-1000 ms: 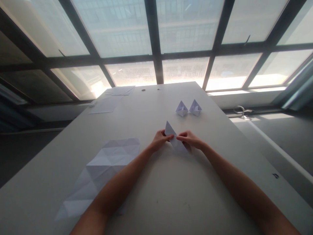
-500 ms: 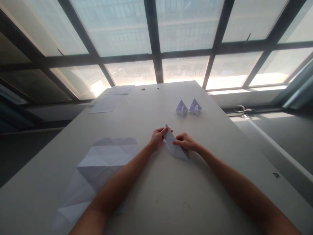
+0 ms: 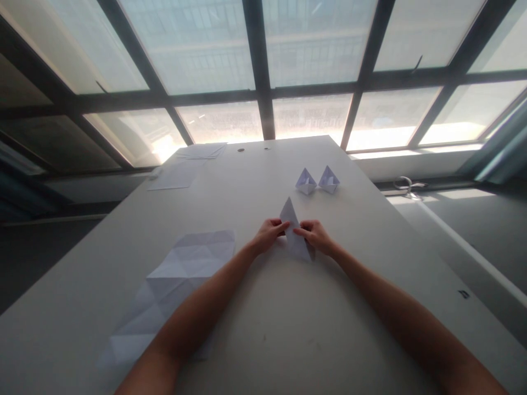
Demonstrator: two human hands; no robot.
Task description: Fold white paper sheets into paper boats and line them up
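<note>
Between my hands, just above the table, is a folded piece of white paper [image 3: 295, 244] with a pointed top and a slanting lower edge. My left hand [image 3: 269, 233] pinches its left side, thumb lying on the near face. The right side is gripped by my right hand [image 3: 316, 236], its thumb also on the front. Fingers behind the paper are partly hidden. Beyond it stand two folded paper boats, a left one [image 3: 306, 182] and a right one [image 3: 329, 180], side by side.
A creased, unfolded paper sheet [image 3: 197, 255] lies left of me, partly under my left forearm. Flat white sheets [image 3: 173, 176] lie at the table's far left. The white table [image 3: 263, 329] reaches toward the windows [image 3: 308, 44]. Past its right edge runs a white rail [image 3: 465, 236].
The folded paper has turned more upright, its point now higher and further right. My left hand has moved slightly down its side. The creased sheet's near part has shifted a little right.
</note>
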